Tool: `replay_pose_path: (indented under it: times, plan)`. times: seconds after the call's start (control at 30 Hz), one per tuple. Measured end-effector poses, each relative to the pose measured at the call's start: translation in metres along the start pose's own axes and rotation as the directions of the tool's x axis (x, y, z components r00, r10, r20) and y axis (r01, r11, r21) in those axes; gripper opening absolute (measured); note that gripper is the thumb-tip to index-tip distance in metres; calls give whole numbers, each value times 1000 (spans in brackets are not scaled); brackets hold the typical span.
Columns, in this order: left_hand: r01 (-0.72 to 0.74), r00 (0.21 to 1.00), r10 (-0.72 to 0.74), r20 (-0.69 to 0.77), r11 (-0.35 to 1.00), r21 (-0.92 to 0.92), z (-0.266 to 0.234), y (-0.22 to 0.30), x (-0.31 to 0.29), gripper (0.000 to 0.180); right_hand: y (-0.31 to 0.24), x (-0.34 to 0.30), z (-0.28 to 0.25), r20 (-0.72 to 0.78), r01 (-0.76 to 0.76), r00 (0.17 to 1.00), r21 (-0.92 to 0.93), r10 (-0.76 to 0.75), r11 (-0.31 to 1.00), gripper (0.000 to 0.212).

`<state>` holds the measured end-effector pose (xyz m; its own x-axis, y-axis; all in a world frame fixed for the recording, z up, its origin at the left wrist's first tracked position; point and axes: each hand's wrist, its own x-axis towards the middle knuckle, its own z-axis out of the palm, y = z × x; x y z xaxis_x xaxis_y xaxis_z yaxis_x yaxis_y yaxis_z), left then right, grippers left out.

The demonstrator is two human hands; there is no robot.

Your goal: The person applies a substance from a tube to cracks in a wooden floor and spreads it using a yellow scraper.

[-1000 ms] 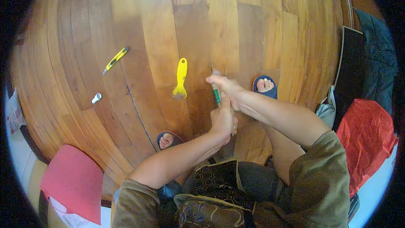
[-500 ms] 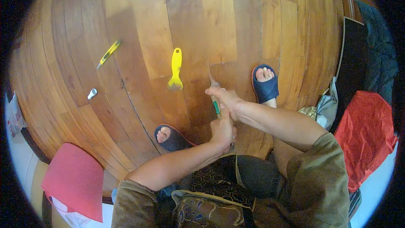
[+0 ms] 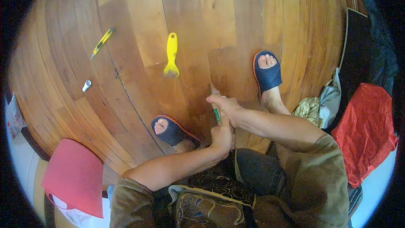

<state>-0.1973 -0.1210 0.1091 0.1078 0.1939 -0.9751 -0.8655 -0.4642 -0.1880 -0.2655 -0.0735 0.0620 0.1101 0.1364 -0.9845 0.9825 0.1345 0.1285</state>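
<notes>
Both my hands are closed around a slim tube (image 3: 217, 115) with a green label and a pale, pointed nozzle. My right hand (image 3: 226, 106) grips it near the nozzle, and my left hand (image 3: 222, 137) wraps its rear part, hiding much of the body. The nozzle points away from me, its thin tip at or just above the wooden floor (image 3: 190, 95); contact cannot be made out. Ahead and to the left lies a yellow plastic scraper (image 3: 171, 55), its blade end smudged grey. Farther left are a yellow utility knife (image 3: 102, 43) and a small white cap (image 3: 87, 85).
My feet in dark blue slippers (image 3: 173, 133) stand on either side of my hands. A pink bin-like container (image 3: 74, 173) is at the lower left. On the right sit a red bag (image 3: 365, 131), a gold crumpled bag (image 3: 308, 109) and a dark panel (image 3: 353, 42).
My hands and the tube have drawn back toward me along the floor, away from the scraper. The view has tilted, so floor items appear higher. Both hands keep their grip.
</notes>
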Motion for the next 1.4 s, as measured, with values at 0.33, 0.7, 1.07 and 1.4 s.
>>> replay_pose_path:
  times: [0.33, 0.7, 1.07, 1.4]
  plan:
    - [115, 992, -109, -58, 988, 99, -8, -32, -5, 60, 54, 13, -7, 37, -74, 997, 45, 73, 996, 29]
    - [143, 989, -141, -48, 989, 46, -18, -50, 3, 59, 68, 14, -2, -76, -63, 995, 27, 65, 998, 28]
    - [249, 966, -242, -95, 966, 75, -19, -68, 0, 55, 88, 10, -7, -34, -114, 993, -36, 112, 993, 28]
    - [180, 982, -176, -61, 982, 63, -29, -87, 8, 59, 106, 13, -1, 0, -34, 999, 78, 34, 996, 25]
